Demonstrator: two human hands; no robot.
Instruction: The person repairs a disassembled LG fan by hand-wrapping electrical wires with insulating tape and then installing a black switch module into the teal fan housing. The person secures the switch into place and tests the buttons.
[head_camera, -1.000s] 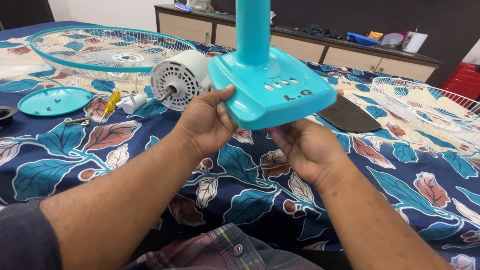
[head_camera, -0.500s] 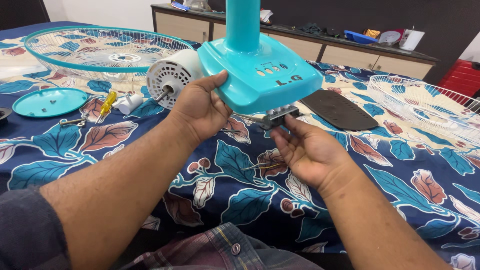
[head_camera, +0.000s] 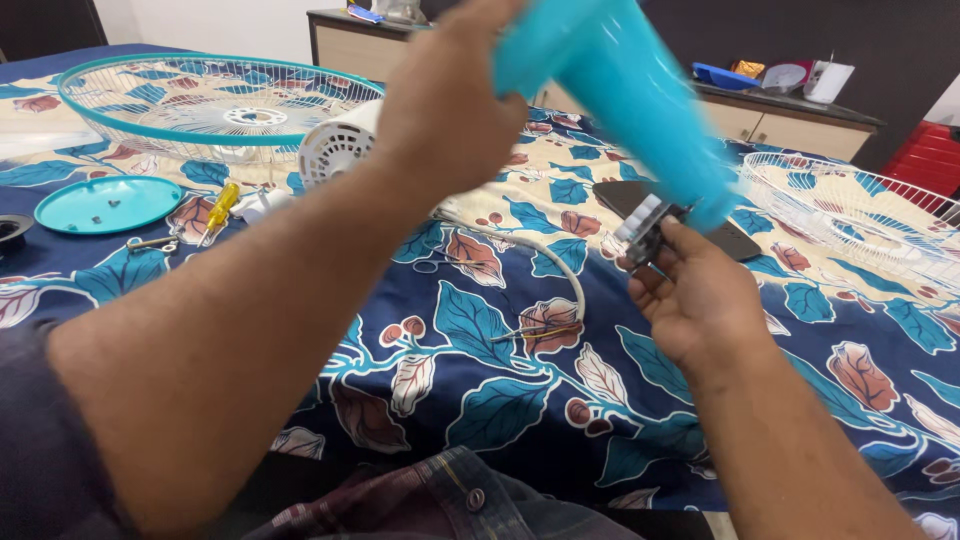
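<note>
Head view: fan in pieces on the floral worktop.
The left hand grips the tilted turquoise fan base; the right hand pinches its grey switch block. Motor and grilles lie detached; the far-left turquoise dish holds small screws.

I see a turquoise fan base, navy cloth with teal leaves and rust-and-cream flowers, white motor housing, teal-rimmed white wire grille, yellow-handled screwdriver, turquoise round cover
</note>
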